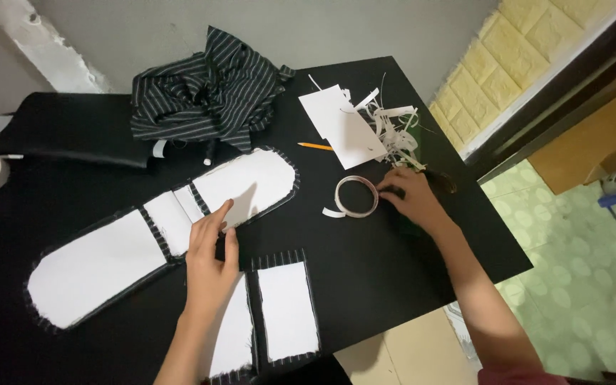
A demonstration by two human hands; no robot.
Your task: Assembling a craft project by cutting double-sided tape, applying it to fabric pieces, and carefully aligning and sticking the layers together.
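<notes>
On the black counter (pixel 365 271), the left hand (pixel 212 260) lies loosely open, its forefinger pressing the long white-lined striped fabric piece (pixel 158 232) and gripping nothing. The right hand (pixel 411 199) rests fingers-down beside the tape roll (pixel 356 196), touching its rim (whether it grips anything, I cannot tell). Crumpled striped cloth (pixel 208 89) lies behind.
</notes>
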